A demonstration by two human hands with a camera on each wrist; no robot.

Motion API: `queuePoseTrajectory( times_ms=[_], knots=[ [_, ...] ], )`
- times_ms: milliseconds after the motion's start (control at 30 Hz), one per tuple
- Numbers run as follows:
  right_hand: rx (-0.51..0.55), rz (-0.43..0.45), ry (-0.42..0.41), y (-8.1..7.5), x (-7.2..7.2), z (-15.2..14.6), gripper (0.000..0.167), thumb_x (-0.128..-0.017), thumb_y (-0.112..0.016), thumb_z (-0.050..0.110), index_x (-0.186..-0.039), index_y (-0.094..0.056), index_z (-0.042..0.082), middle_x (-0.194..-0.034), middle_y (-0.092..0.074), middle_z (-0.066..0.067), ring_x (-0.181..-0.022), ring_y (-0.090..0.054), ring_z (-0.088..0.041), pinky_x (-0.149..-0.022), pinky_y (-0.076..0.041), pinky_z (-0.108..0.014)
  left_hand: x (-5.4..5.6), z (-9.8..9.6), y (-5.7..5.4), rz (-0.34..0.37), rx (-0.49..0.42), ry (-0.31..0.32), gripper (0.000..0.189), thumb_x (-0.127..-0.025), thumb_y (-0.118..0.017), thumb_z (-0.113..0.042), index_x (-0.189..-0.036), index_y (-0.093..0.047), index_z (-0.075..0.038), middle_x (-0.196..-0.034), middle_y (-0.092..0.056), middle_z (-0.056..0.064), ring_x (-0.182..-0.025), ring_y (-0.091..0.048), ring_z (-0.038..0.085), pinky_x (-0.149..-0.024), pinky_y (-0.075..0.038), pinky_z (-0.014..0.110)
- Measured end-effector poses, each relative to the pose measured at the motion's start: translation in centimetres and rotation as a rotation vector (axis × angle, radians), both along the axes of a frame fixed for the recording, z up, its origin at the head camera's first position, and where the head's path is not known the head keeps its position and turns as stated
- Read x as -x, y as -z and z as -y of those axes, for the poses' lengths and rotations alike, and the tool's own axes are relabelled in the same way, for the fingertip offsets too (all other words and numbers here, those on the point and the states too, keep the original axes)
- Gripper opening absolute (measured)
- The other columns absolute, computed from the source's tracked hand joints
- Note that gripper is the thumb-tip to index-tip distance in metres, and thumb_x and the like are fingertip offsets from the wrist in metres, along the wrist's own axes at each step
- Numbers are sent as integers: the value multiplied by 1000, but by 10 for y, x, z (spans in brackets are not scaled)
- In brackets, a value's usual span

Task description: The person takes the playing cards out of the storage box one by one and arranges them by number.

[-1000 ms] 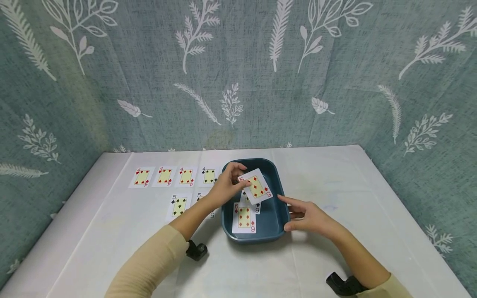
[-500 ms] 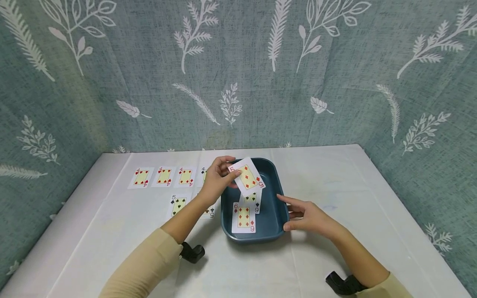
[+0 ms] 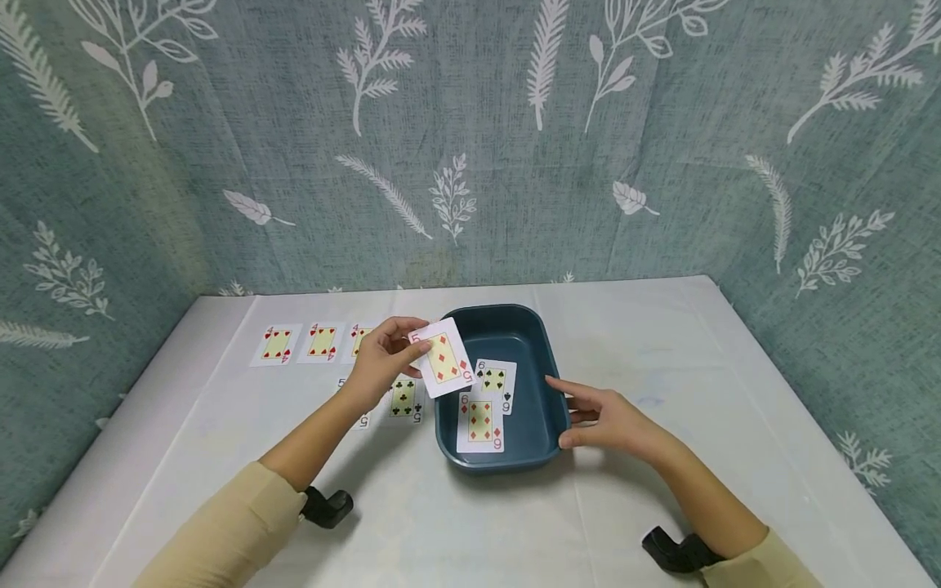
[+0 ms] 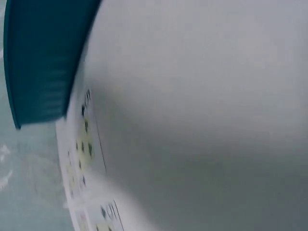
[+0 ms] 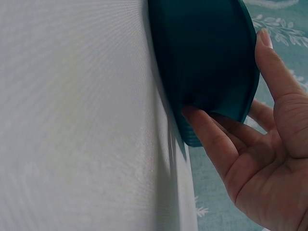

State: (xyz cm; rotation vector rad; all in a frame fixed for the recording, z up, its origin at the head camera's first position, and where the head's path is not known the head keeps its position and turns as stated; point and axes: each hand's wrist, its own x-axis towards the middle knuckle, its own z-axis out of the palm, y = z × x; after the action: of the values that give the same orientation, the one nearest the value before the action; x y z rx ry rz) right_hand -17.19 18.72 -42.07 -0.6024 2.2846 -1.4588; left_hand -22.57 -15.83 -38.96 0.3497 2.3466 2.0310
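Pinched between thumb and fingers of my left hand [image 3: 385,363] is a five of diamonds playing card [image 3: 443,359], face up over the left edge of the dark blue tray [image 3: 540,408]. Inside the tray lie a six of diamonds [image 3: 481,425] and a six of spades [image 3: 496,380], partly overlapping. My right hand [image 3: 610,420] rests its fingertips and thumb against the tray's right side, fingers spread; the right wrist view also shows this hand [image 5: 262,154] at the tray wall [image 5: 202,62]. The left wrist view is blurred and leaves out the left hand.
On the white tabletop [image 3: 662,343], a row of fours starts with a four of hearts [image 3: 276,345] at the back left. In front of it lie fives, including a five of clubs [image 3: 403,400]; my left hand and forearm partly cover both rows.
My left hand has carried the five of diamonds leftward from above the tray's middle to its left rim, uncovering the six of spades. My right hand stays at the tray's side.
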Motion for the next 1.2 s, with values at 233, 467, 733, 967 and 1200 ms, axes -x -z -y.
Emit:
queuePoseTrajectory(
  times_ms=[233, 467, 733, 967, 1200],
  knots=[
    [6, -15, -19, 1, 1, -2, 81, -79, -78, 22, -146, -35, 6, -132, -50, -30, -111, -60, -36, -90, -51, -42, -3, 28, -4, -14, -3, -33, 34, -87, -69, -15, -117, -57, -3, -91, -64, -2, -73, -58, 11, -57, -54, 26],
    [2, -13, -11, -1, 1, -2, 82, -78, -78, 23, -146, -35, 7, -132, -50, -29, -111, -59, -35, -91, -50, -42, -3, 51, -17, -105, 14, -57, 21, -88, -66, -10, -109, -63, -15, -81, -62, -5, -67, -56, 8, -56, -52, 24],
    [27, -13, -29, 0, 1, -1, 82, -79, -78, 22, -146, -35, 4, -132, -49, -31, -111, -59, -36, -89, -51, -39, -6, 73, -19, -202, 84, -118, 20, -88, -66, -8, -108, -64, -10, -75, -61, -8, -62, -55, 7, -54, -51, 22],
    [21, -11, -25, 1, 1, 0, 80, -79, -77, 21, -146, -35, 6, -134, -47, -30, -113, -58, -37, -90, -51, -41, -8, 94, -19, -242, 190, -161, 22, -88, -66, -8, -109, -64, -3, -77, -62, -12, -65, -57, 5, -54, -51, 21],
    [26, 2, -20, 0, 0, -1, 80, -79, -77, 20, -146, -35, 7, -135, -47, -29, -113, -58, -37, -91, -50, -42, -9, 116, -21, -245, 241, -175, 24, -88, -65, -5, -112, -62, 1, -78, -61, -13, -67, -58, 3, -55, -50, 19]
  ],
)
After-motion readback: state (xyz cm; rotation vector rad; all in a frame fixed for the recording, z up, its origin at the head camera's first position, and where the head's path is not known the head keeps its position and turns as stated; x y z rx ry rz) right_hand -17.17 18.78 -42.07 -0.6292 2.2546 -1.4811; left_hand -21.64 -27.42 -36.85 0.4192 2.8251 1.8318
